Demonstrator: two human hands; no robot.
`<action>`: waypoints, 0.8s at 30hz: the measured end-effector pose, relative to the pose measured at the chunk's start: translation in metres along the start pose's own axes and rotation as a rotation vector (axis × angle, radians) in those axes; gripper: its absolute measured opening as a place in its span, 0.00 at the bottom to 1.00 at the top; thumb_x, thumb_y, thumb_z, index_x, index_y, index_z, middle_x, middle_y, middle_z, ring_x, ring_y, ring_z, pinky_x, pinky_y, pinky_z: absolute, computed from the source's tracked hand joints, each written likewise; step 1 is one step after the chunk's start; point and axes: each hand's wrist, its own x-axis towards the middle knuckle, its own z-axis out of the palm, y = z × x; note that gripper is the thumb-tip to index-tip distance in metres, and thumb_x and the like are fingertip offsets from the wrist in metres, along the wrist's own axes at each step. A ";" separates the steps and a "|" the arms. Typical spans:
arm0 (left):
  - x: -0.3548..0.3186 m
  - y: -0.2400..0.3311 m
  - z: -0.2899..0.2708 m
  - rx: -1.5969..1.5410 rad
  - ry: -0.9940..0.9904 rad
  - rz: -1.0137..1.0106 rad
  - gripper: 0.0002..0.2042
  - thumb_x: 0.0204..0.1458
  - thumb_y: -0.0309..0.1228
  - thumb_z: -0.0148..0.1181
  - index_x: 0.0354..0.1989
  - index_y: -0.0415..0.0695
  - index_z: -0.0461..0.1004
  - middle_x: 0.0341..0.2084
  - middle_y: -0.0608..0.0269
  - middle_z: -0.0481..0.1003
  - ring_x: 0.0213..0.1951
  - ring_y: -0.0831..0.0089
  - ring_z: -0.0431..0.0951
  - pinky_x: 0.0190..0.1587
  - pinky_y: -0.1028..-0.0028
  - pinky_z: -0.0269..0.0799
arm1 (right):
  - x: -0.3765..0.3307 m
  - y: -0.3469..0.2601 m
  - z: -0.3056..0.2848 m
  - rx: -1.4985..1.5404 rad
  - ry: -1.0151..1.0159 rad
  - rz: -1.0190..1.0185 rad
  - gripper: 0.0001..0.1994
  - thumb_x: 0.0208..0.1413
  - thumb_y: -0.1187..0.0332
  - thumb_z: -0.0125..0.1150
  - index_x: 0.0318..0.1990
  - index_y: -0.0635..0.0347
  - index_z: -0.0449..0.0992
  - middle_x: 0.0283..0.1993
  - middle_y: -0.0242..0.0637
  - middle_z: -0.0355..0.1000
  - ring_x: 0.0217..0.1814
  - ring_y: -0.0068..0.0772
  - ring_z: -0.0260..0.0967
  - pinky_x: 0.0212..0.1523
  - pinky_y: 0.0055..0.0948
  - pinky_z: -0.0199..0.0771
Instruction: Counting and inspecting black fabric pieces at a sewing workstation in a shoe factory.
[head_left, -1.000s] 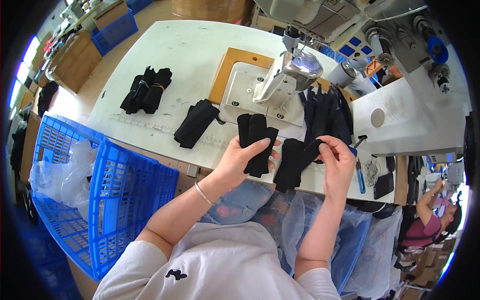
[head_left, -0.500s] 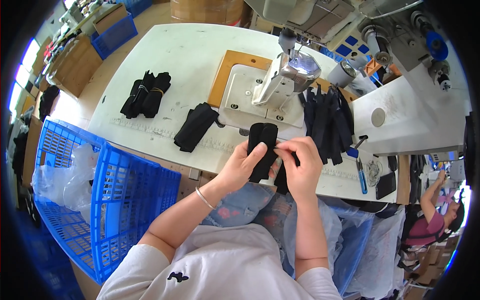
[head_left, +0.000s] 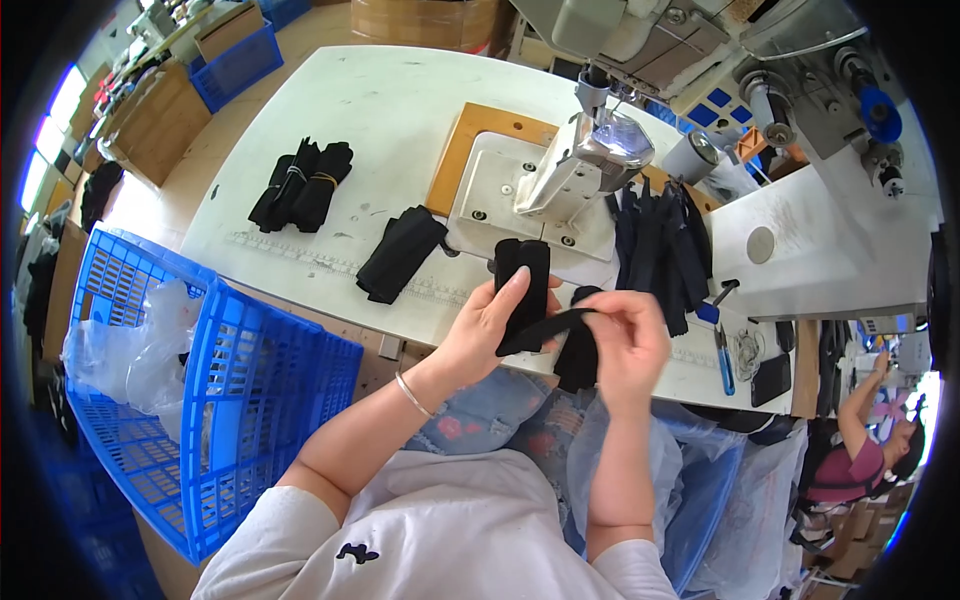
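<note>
My left hand (head_left: 478, 325) is closed round a folded stack of black fabric strips (head_left: 522, 270), its thumb pressed on top, at the near edge of the white table. One black strip (head_left: 548, 328) slants from the stack's lower end over to my right hand (head_left: 632, 345), whose thumb and fingers pinch its end. Under that strip, another black fabric piece (head_left: 577, 362) hangs at the table edge, partly hidden by my right hand. Left of the stack lies a folded black bundle (head_left: 402, 255). Farther left are black bundles tied with bands (head_left: 320, 190).
A sewing machine (head_left: 560, 165) with a metal plate stands beyond my hands. Dark strips (head_left: 655, 245) hang at its right. Blue-handled snips (head_left: 724, 360) and a dark phone-like slab (head_left: 771, 375) lie at right. A blue crate (head_left: 205, 420) stands left; another person (head_left: 850, 460) sits far right.
My right hand has moved right and slightly down, drawing one strip's end away from the stack. The left hand keeps its hold. The view has shifted slightly.
</note>
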 end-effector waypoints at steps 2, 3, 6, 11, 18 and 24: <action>0.003 -0.005 -0.002 -0.011 0.051 0.011 0.21 0.67 0.43 0.43 0.52 0.36 0.69 0.36 0.58 0.75 0.36 0.72 0.78 0.37 0.70 0.78 | 0.001 -0.010 -0.022 -0.027 0.092 0.083 0.05 0.54 0.80 0.62 0.37 0.64 0.75 0.36 0.28 0.73 0.34 0.15 0.68 0.37 0.16 0.69; 0.002 -0.004 -0.001 -0.010 0.025 0.012 0.21 0.67 0.43 0.43 0.52 0.35 0.69 0.37 0.57 0.75 0.36 0.72 0.78 0.38 0.70 0.77 | 0.003 -0.016 -0.031 0.066 0.066 0.181 0.05 0.54 0.79 0.62 0.39 0.63 0.76 0.35 0.27 0.73 0.35 0.14 0.68 0.37 0.15 0.67; 0.002 -0.003 0.003 0.037 -0.028 0.026 0.23 0.67 0.45 0.43 0.53 0.34 0.68 0.39 0.57 0.75 0.35 0.72 0.77 0.39 0.71 0.77 | 0.010 -0.003 -0.051 -0.095 -0.040 0.343 0.05 0.55 0.78 0.62 0.40 0.63 0.77 0.34 0.26 0.73 0.34 0.14 0.67 0.36 0.16 0.67; 0.002 -0.004 0.001 0.047 -0.048 0.054 0.24 0.67 0.45 0.40 0.53 0.34 0.69 0.36 0.59 0.75 0.31 0.74 0.75 0.37 0.72 0.75 | 0.010 0.021 -0.030 -0.599 0.008 0.039 0.10 0.50 0.78 0.65 0.42 0.62 0.77 0.41 0.35 0.73 0.39 0.28 0.69 0.39 0.25 0.69; -0.001 -0.012 -0.002 0.198 -0.080 0.099 0.19 0.67 0.41 0.42 0.48 0.37 0.72 0.28 0.66 0.72 0.29 0.80 0.71 0.34 0.76 0.71 | 0.010 -0.002 0.018 -0.664 -0.052 -0.372 0.24 0.43 0.74 0.70 0.52 0.54 0.77 0.48 0.33 0.71 0.48 0.38 0.68 0.47 0.36 0.66; -0.002 -0.011 0.000 0.189 -0.073 0.079 0.18 0.68 0.41 0.41 0.42 0.38 0.71 0.30 0.61 0.74 0.31 0.74 0.75 0.36 0.73 0.74 | 0.006 0.011 0.019 -0.764 -0.013 -0.505 0.22 0.43 0.76 0.70 0.49 0.55 0.78 0.49 0.33 0.71 0.48 0.37 0.68 0.46 0.35 0.66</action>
